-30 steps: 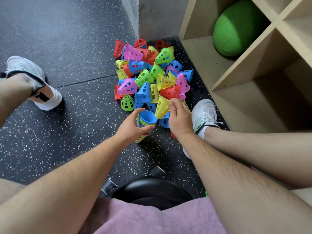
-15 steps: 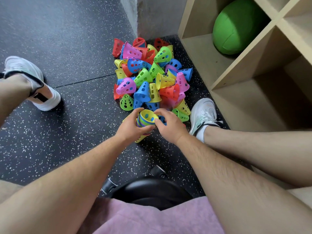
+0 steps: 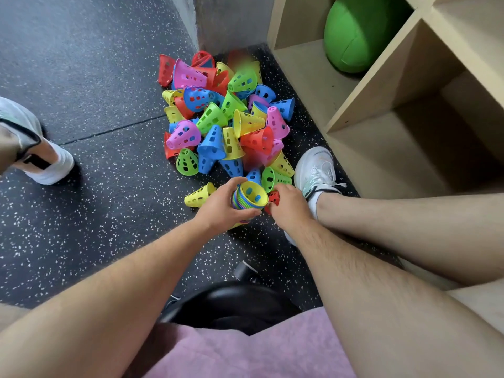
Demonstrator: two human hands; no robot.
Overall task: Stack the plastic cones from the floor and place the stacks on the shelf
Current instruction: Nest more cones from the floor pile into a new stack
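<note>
Down on the speckled floor (image 3: 95, 77), your left hand (image 3: 221, 211) grips the stack (image 3: 249, 199) of nested cones, fingers and thumb wrapped round its rims. The stack's long axis is tilted: the open mouth faces up toward 1 o'clock, and the narrow ends point down toward 7 o'clock, mostly hidden under your palm. A yellow perforated cone sits innermost, with blue, green and purple rims showing beneath it.

Your right hand (image 3: 290, 208), at 3 o'clock of the stack and touching it, curls its fingers onto a red cone (image 3: 273, 198) lying on the floor. Only a small part of that cone shows, so which way it points cannot be told.

At 12 o'clock from both hands lies the pile (image 3: 223, 118) of loose cones in red, pink, blue, green and yellow, tumbled on their sides and pointing every way. One yellow cone (image 3: 199, 196) lies apart from the pile on its side at 9 o'clock of your left hand, tip toward 8 o'clock, mouth toward 2 o'clock.

The wooden shelf (image 3: 354, 105) stands at 2 o'clock, with a green ball (image 3: 360, 34) in an upper compartment. Your right shoe (image 3: 316, 170) is planted between pile and shelf; your left shoe (image 3: 46, 165) sits well apart at 9 o'clock. A black stool (image 3: 234, 304) shows at 6 o'clock.
</note>
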